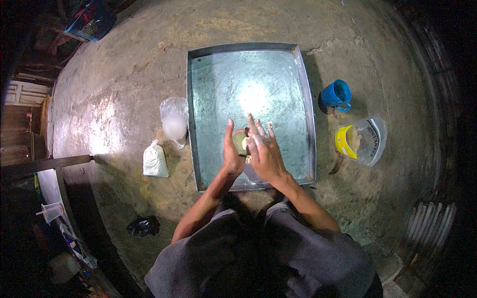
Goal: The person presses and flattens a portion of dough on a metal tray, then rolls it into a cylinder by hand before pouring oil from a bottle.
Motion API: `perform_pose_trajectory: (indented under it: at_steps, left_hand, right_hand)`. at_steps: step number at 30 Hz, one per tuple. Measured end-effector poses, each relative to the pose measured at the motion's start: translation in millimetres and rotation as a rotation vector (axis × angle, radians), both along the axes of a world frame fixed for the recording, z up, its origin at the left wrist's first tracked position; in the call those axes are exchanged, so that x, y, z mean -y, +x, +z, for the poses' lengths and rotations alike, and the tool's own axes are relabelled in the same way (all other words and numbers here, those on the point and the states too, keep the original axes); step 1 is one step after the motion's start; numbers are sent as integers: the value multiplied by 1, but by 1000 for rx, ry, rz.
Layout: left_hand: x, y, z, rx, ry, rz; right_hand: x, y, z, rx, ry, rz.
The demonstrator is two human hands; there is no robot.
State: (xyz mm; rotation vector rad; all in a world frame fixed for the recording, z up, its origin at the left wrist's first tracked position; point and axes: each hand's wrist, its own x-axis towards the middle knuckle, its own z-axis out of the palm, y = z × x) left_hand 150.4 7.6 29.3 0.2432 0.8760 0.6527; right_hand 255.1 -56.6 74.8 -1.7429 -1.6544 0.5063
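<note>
A small, rounded, greenish lump [240,143] with a paler yellowish patch sits between my hands, above the near half of a shallow metal tray [213,69]. My left hand [233,155] cups it from the left, with one finger or thumb pointing up and away from me. Over its right side lies my right hand [265,152], fingers stretched out and slightly apart, touching the lump. The hands partly cover the lump, so its exact kind is unclear. Small pale crumbs [270,124] show by my right fingertips, and a few more lie below the lump.
Left of the tray are a clear plastic bag [174,124] with whitish contents and a tied bag of white powder [155,160]. A blue mug [336,94] and a yellow-and-clear pouch [361,141] stand right. A black plastic bag [143,225] lies on the concrete floor near left.
</note>
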Motion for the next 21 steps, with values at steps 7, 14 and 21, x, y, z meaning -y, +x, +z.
perform_pose_trajectory:
  at_steps: [7,14,21]
  left_hand:
    - [6,-1,-4,73,-27,132]
    - [6,4,10,-582,552,-27]
    - [9,-4,23,-1028,1554,-341]
  right_hand:
    - [0,27,-24,-944,-231,-307]
    - [4,-2,-28,-1678,-583,-429]
    - [-9,7,-35,-1390,-427,-463]
